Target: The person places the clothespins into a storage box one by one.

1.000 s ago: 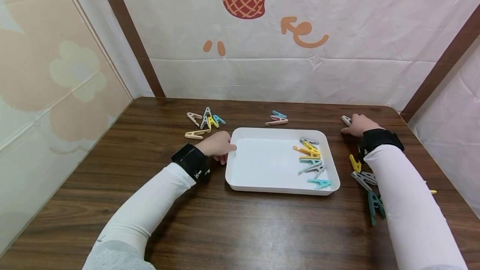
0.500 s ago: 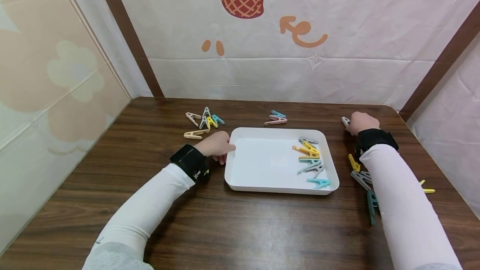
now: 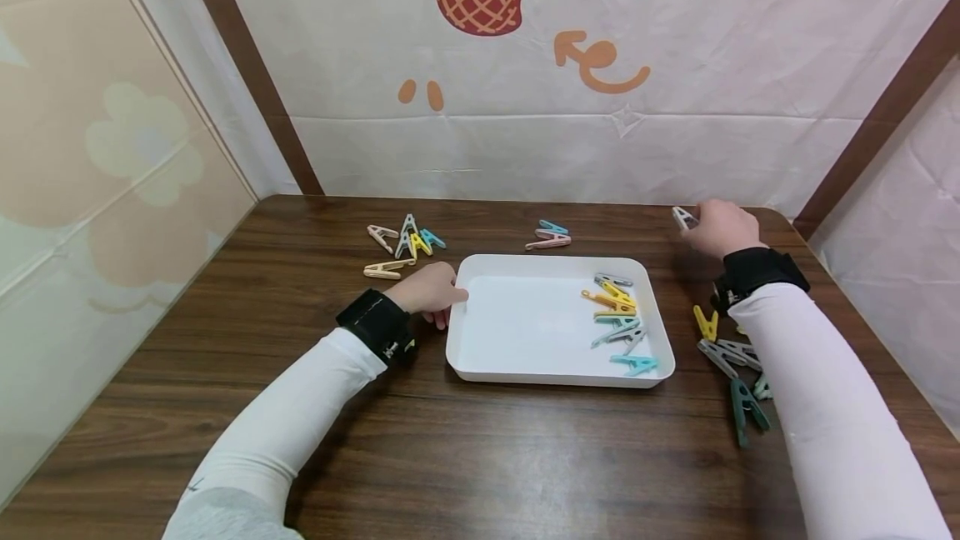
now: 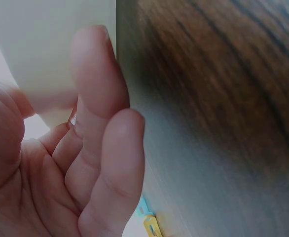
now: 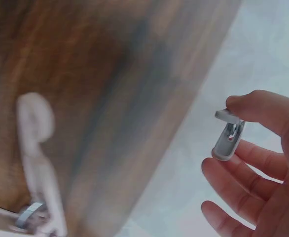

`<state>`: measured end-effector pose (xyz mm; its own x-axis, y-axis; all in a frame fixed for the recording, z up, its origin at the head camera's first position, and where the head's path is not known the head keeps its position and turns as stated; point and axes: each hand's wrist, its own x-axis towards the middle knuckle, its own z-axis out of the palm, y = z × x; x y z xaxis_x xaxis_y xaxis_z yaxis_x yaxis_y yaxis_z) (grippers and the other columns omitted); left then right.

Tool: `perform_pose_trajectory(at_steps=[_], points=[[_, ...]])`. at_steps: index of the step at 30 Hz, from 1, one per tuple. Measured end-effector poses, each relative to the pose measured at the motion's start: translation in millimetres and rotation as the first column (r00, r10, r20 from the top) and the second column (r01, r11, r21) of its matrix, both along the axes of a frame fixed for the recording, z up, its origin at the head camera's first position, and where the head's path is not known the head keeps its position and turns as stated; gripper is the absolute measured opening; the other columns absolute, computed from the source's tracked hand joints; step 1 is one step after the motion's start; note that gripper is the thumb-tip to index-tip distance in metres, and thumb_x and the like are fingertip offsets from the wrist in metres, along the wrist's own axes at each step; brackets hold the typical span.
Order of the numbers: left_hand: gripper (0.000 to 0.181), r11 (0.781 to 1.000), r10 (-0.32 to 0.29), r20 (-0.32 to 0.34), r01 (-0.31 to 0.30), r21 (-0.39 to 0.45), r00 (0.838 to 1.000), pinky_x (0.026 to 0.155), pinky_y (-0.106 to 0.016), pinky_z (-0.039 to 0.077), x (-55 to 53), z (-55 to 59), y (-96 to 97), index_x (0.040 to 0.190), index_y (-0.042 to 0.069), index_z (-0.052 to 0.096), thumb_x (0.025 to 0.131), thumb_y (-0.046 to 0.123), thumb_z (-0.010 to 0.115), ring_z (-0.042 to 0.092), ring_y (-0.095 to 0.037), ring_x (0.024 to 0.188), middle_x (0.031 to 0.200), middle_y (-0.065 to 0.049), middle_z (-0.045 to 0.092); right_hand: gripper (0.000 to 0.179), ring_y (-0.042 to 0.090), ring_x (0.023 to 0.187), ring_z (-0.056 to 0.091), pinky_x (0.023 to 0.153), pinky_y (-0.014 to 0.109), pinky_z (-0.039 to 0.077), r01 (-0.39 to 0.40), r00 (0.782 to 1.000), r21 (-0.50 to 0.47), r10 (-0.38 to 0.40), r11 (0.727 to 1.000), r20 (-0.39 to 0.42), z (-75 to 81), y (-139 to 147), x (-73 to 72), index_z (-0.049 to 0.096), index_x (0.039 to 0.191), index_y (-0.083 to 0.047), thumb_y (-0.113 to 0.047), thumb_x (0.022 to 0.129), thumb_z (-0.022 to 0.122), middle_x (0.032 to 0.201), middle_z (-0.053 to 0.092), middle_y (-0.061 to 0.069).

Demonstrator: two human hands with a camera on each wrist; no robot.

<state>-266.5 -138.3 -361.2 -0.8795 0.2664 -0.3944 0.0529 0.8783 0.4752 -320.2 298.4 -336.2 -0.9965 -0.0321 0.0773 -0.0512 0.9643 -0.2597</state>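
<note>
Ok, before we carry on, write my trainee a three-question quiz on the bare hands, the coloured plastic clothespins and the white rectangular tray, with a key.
1. The bare right hand pinches a small plastic clothespin. Its colour is: A yellow, B grey, C dark green.
2. True or false: the coloured plastic clothespins inside the white rectangular tray lie along its left side, seen from the head view.
3. Fill in: in the head view, the bare left hand holds the tray at its ___ edge.

Key: 1. B. 2. False; they lie toward the right side. 3. Left.
</note>
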Motion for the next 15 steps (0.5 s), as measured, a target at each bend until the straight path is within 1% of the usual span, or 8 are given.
perform_pose_trajectory(at_steps=[4, 8, 11, 15], points=[[0.022, 1.0, 0.003, -0.004, -0.003, -0.004, 1.0, 0.049, -0.026, 0.049, 0.9, 0.8, -0.1, 0.087, 0.002, 0.06, 0.098, 0.018, 0.052, 0.062, -0.014, 0.049, 0.06, -0.007, 0.065, 0.027, 0.035, 0.076, 0.053, 0.063, 0.048, 0.04, -0.049, 0.997, -0.026, 0.047, 0.998, -0.061, 17.0, -14.9, 5.6, 0.061, 0.103, 0.004, -0.019, 0.088, 0.063, 0.089, 0.06, 0.02], [0.022, 1.0, 0.003, -0.009, -0.003, -0.005, 1.0, 0.049, -0.026, 0.049, 2.2, 1.8, -0.1, 0.086, 0.001, 0.061, 0.098, 0.018, 0.053, 0.062, -0.014, 0.049, 0.059, -0.007, 0.065, 0.03, 0.035, 0.082, 0.053, 0.066, 0.049, 0.041, -0.113, 0.989, -0.013, 0.111, 0.994, -0.101, 31.2, -32.1, 10.5, 0.061, 0.106, 0.003, -0.019, 0.087, 0.066, 0.097, 0.061, 0.021], [0.023, 1.0, 0.002, -0.007, -0.002, -0.003, 1.0, 0.049, -0.025, 0.049, 2.9, 2.2, 0.2, 0.085, 0.001, 0.061, 0.098, 0.018, 0.053, 0.062, -0.014, 0.049, 0.059, -0.007, 0.065, 0.032, 0.035, 0.087, 0.054, 0.07, 0.05, 0.042, -0.163, 0.98, 0.011, 0.163, 0.987, -0.116, 37.9, -45.8, 14.0, 0.062, 0.108, 0.003, -0.019, 0.086, 0.068, 0.102, 0.062, 0.021], [0.023, 1.0, 0.003, -0.003, -0.003, -0.002, 1.0, 0.049, -0.026, 0.049, 3.3, 2.8, 0.4, 0.086, 0.001, 0.061, 0.098, 0.018, 0.053, 0.062, -0.014, 0.049, 0.059, -0.007, 0.065, 0.033, 0.033, 0.086, 0.055, 0.071, 0.048, 0.043, -0.237, 0.964, 0.033, 0.239, 0.971, -0.115, 42.1, -66.3, 19.7, 0.062, 0.11, 0.001, -0.019, 0.085, 0.071, 0.103, 0.062, 0.019]])
